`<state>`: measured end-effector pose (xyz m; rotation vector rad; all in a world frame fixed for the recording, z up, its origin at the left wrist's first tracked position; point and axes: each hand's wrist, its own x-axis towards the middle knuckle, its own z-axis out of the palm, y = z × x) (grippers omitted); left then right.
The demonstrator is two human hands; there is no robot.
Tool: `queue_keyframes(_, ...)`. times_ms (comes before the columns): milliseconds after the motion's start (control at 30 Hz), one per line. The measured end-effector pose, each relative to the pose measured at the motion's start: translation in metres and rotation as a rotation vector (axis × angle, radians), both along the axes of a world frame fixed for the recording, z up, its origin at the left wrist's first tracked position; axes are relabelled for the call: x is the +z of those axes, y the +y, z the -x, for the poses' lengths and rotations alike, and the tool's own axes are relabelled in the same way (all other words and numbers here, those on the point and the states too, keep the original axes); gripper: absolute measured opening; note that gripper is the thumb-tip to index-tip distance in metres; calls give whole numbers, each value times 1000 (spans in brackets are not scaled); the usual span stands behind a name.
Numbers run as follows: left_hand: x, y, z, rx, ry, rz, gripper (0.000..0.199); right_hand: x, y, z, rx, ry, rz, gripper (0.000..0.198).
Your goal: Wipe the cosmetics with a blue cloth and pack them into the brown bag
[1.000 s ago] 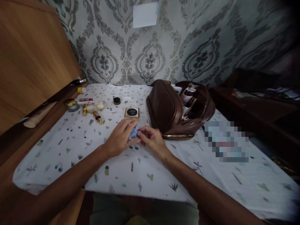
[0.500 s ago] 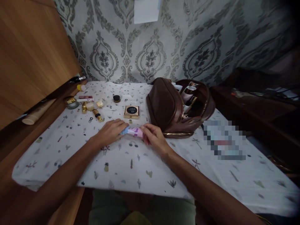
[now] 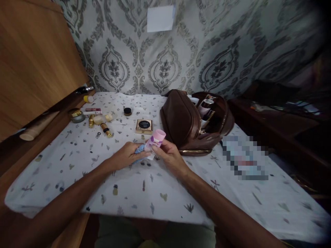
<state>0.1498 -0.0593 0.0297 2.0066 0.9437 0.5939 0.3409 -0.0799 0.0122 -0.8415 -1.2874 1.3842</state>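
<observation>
My right hand (image 3: 172, 156) grips a pink and purple tube (image 3: 156, 139), its wide pink end tilted up and away from me. My left hand (image 3: 126, 155) is closed around a crumpled blue cloth (image 3: 139, 151) that presses against the tube's other end. A small white patch shows under the tube between my hands. Just beyond them lies a square gold compact (image 3: 144, 126) with a black round label. To the right stands a brown makeup bag (image 3: 181, 120), unzipped, with bottles (image 3: 206, 106) inside.
At the left of the patterned tablecloth (image 3: 144, 203) are a gold lipstick (image 3: 105, 130), a glass jar (image 3: 76, 115), a yellow-capped item (image 3: 88, 99) and a beige tube (image 3: 38, 127). A black-lidded pot (image 3: 127, 111) sits behind. A blurred-out object (image 3: 244, 158) lies at right.
The tube has gone from lying nearly level to tilted, its pink end raised. More of the blue cloth shows by my left hand. The view has shifted slightly.
</observation>
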Motion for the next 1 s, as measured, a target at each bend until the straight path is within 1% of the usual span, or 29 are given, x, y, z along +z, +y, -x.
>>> queue_keyframes(67, 1, 1, 1, 71, -25, -35, 41, -2, 0, -1, -6, 21, 73, 45)
queue_keyframes(133, 1, 4, 5, 173, -76, -84, 40, -1, -1, -3, 12, 42, 172, 50)
queue_keyframes(200, 3, 5, 9, 236, -141, -136, 41, 1, -3, -4, 82, 30, 242, 53)
queue_keyframes(267, 4, 5, 10, 216, -218, -197, 46, 4, -6, -5, 208, -25, 287, 53)
queue_keyframes(333, 5, 3, 10, 122, -251, -239, 46, 6, -9, -5, 338, -89, 323, 50)
queue_keyframes(400, 5, 1, 8, 21, -206, -274, 39, 6, -10, -5, 404, -127, 339, 46)
queue_keyframes(467, 5, 0, 6, -15, -125, -329, 37, 5, -11, -4, 415, -149, 329, 43)
queue_keyframes(567, 5, -3, 3, 46, -35, -395, 35, 2, -12, -3, 411, -190, 257, 39)
queue_keyframes(633, 5, -4, 0, 110, 7, -377, 35, 2, -13, -2, 387, -271, 144, 33)
queue_keyframes(700, 5, -5, -2, 171, 34, -329, 37, 3, -16, 0, 325, -414, 11, 25)
queue_keyframes(767, 4, -6, -4, 204, 39, -278, 41, 4, -18, 0, 265, -542, -78, 20)
queue_keyframes(800, 4, -6, -4, 210, 32, -254, 43, 5, -19, 0, 255, -571, -94, 19)
queue_keyframes(867, 3, -4, -4, 220, 2, -209, 49, 4, -19, 0, 273, -554, -83, 20)
queue_keyframes(933, 5, -2, 0, 231, -40, -152, 53, 3, -17, 0, 304, -490, -43, 23)
queue_keyframes(1000, 8, 1, 6, 197, -69, -70, 53, 1, -15, -1, 322, -400, 22, 29)
